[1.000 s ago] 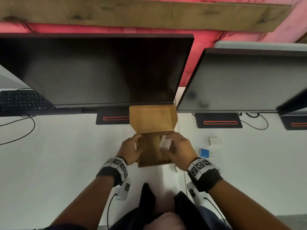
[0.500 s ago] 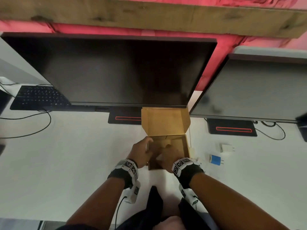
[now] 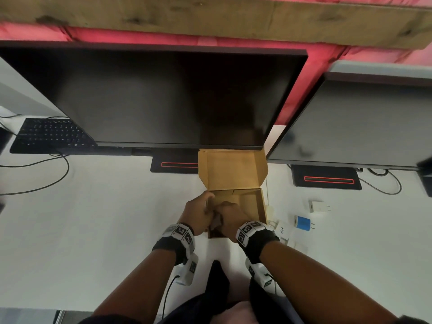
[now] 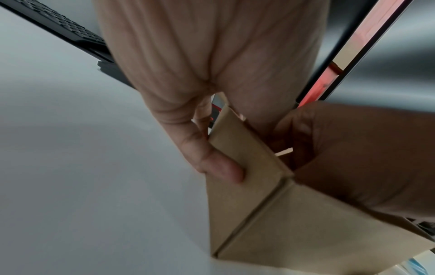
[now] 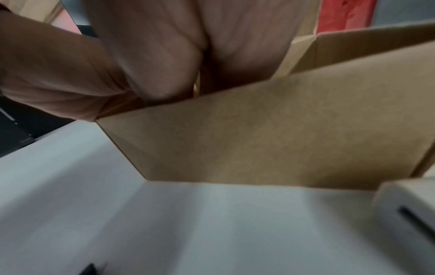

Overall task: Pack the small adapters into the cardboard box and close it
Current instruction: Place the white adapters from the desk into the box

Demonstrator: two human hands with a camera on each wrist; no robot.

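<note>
Box: the cardboard box (image 3: 249, 202) sits on the white desk (image 3: 105, 218), just near of the big monitor (image 3: 163, 97), lid flap (image 3: 233, 169) standing open toward the far side.
Left hand: my left hand (image 3: 198, 215) grips the left wall of the box, thumb pressed flat on the outside, the other fingers hooking over the rim. I judge it is there to brace the box so it does not slide while the other hand works inside.
Right hand: my right hand (image 3: 230, 217) reaches down into the near-left corner. The box wall and my own knuckles hide the fingers; I cannot tell whether they are curled on an adapter or loose.
Look of the box: plain brown, thin board, sharp creases, side tabs on the lid. Inside is shadowed; contents not readable.
Adapters outside: white adapter (image 3: 319, 206) and blue adapter (image 3: 303, 222) lie on the desk right of the box, apart from each other, prongs pointing right. Another pale block (image 5: 404, 214) lies just right of the box's near corner.
Stage: packing under way, my guess; at least two left out, lid not yet closed.
Next: fetch the right-side adapters; the open flap keeps the far side clear.
Other: keyboard (image 3: 50, 134) far left.
</note>
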